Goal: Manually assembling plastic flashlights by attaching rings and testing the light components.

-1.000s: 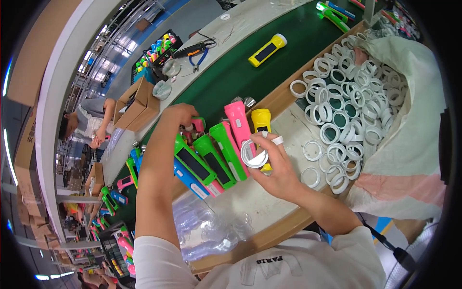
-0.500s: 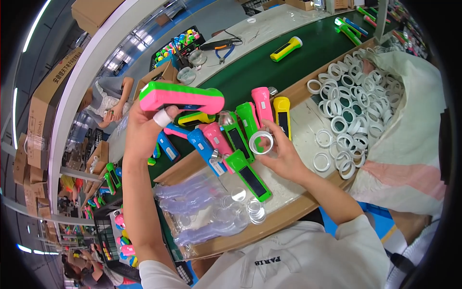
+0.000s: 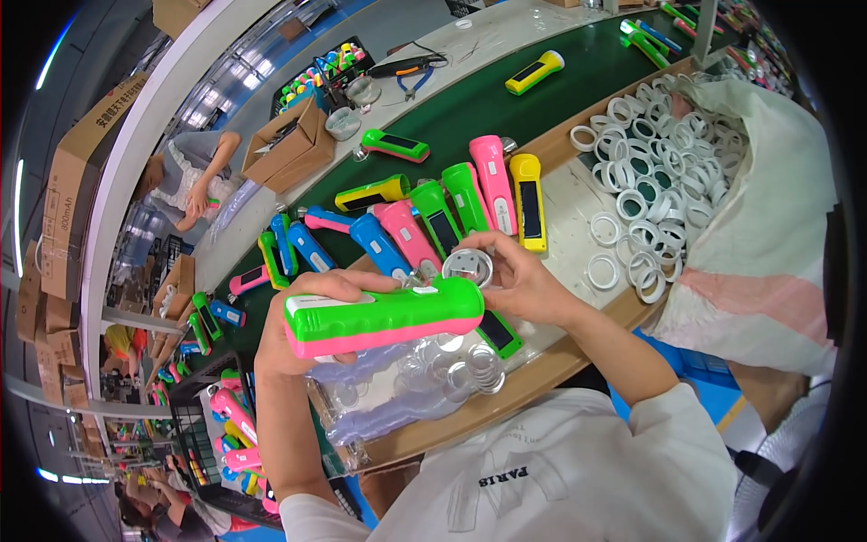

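My left hand [image 3: 275, 339] is wrapped round a green and pink flashlight [image 3: 388, 318], held level above the workbench with its wider head to the right. My right hand [image 3: 531, 285] pinches a white ring [image 3: 445, 266] between thumb and fingers, just above the flashlight's head. Whether the two touch I cannot tell. Partly hidden beneath them lies a green flashlight [image 3: 499, 333]. Beyond my hands stretches a row of flashlights, among them a blue one [image 3: 379, 246], a pink one [image 3: 492, 185] and a yellow one [image 3: 531, 203] with a dark panel.
A heap of white rings [image 3: 643, 163] spills from a white sack [image 3: 768, 208] on the right. Clear discs [image 3: 477, 369] and clear plastic trays [image 3: 388, 420] lie near me. Behind are a green belt [image 3: 470, 108], pliers [image 3: 414, 83] and a carton [image 3: 289, 149]. Another person sits at far left.
My left hand has lowered the green and pink flashlight and brought it rightward, close to the ring. The ring in my right hand has shifted slightly left.
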Demonstrator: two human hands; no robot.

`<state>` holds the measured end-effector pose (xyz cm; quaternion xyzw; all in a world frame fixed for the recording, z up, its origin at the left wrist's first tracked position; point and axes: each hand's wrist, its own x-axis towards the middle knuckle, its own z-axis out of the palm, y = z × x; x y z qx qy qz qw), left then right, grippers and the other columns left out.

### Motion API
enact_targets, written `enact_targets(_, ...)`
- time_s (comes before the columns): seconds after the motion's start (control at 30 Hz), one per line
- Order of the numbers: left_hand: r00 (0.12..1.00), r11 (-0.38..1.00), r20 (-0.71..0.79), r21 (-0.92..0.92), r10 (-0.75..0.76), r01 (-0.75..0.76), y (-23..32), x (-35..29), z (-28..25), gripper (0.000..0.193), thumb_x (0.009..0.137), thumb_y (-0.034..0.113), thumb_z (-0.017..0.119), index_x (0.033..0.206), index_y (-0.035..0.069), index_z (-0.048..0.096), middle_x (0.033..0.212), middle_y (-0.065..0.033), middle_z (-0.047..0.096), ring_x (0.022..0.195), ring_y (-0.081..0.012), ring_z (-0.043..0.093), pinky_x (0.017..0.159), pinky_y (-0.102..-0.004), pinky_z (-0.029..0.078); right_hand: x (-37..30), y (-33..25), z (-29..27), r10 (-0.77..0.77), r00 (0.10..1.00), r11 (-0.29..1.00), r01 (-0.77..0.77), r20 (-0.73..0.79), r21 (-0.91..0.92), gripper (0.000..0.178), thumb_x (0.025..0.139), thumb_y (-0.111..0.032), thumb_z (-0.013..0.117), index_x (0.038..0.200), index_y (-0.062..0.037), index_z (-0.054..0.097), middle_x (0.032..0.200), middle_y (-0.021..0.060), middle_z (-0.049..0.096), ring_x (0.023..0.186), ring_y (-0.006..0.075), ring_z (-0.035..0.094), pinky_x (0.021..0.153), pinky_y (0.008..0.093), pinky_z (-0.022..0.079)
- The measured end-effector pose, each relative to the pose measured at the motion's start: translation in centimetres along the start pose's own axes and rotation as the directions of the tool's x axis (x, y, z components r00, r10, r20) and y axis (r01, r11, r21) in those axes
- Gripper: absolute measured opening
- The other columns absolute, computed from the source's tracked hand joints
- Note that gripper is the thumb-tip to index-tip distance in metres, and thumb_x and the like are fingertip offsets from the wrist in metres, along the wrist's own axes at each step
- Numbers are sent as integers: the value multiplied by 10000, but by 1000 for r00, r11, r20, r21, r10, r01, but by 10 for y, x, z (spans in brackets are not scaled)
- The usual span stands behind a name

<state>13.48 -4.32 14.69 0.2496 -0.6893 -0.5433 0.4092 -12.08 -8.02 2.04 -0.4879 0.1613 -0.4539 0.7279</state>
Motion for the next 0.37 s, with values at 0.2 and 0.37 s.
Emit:
enact_targets(0.2, 914, 971, -406, 223, 10, 88, 2, -16, 14, 540, 687, 122, 837, 1143, 11, 571, 1197, -181, 597, 1087, -285, 608, 914, -394, 495, -9, -20, 5, -79, 988, 531, 151, 129, -834, 609, 746, -120, 768, 1258, -22, 455, 1160, 145, 552, 1109, 287, 561, 952, 348, 447)
enact_targets(0.37, 802, 981, -590, 84, -94, 177, -30, -33, 31, 601, 726, 53, 798, 1245, 53, 495, 1173, -40, 589, 1064, -142, 569, 953, -311, 437, -18, -37, 23, -114, 959, 466, 283, 261, -838, 772, 743, -221, 777, 1369, -34, 366, 1301, 230, 491, 1161, 372, 526, 960, 388, 449)
